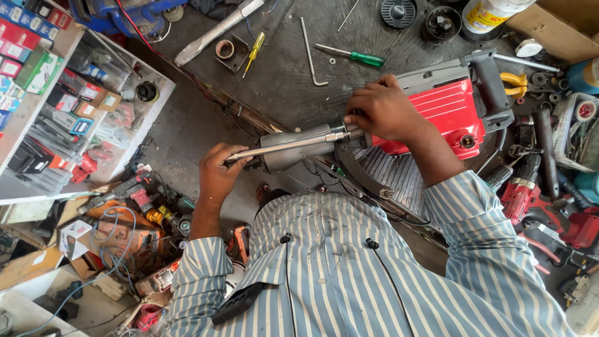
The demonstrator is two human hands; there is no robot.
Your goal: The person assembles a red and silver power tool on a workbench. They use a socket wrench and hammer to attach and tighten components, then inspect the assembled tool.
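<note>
Demolition hammer [399, 128] on the workbench [281, 75]

Screwdrivers [352, 57] lie far behind it; power drills [530, 187] right; shelves [56, 93] left.

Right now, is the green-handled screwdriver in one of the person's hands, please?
No, the green-handled screwdriver lies on the workbench, apart from both hands.

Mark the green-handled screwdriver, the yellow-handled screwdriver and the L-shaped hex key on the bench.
green-handled screwdriver [366, 59], head view, on the green handle.
yellow-handled screwdriver [256, 45], head view, on the yellow handle.
L-shaped hex key [309, 53], head view, midway along the long arm.
</note>
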